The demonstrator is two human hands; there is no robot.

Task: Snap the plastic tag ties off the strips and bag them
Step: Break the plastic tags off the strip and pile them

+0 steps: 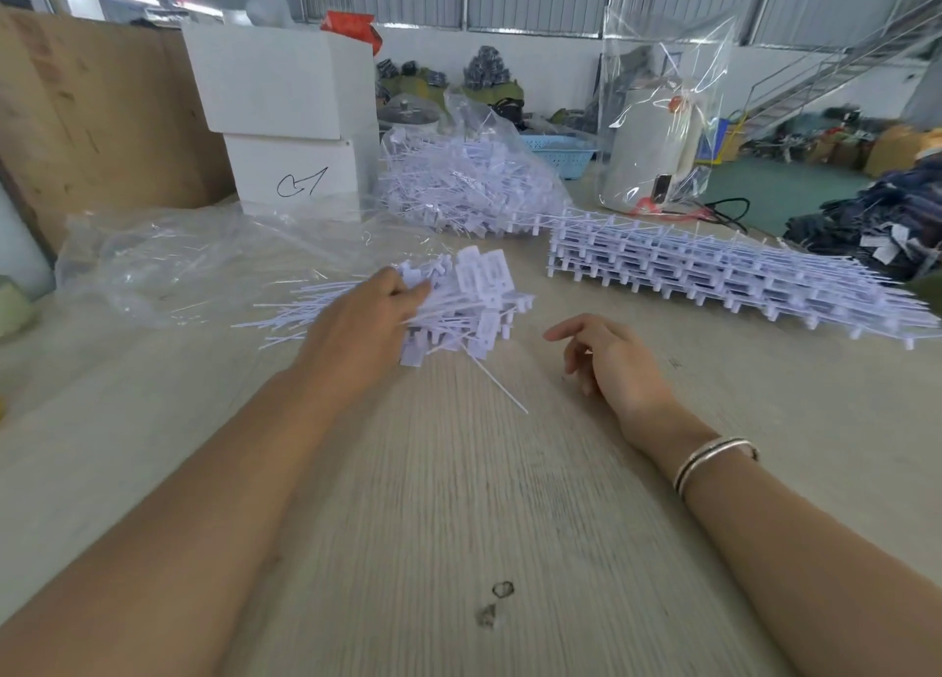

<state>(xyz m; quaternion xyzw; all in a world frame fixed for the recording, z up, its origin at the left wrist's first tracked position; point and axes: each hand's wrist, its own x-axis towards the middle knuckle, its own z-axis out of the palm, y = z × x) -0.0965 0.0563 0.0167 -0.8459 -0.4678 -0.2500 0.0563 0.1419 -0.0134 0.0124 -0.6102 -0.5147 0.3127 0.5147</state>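
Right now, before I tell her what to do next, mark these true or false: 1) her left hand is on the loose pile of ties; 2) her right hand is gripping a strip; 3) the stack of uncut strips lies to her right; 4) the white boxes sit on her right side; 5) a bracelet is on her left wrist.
1) True. The left hand rests on the loose pile of ties; whether it grips any is unclear.
2) False. The right hand holds nothing, fingers relaxed above the table.
3) True. The stack of uncut strips lies to the right.
4) False. The white boxes stand far left.
5) False. The bracelet is on the right wrist.
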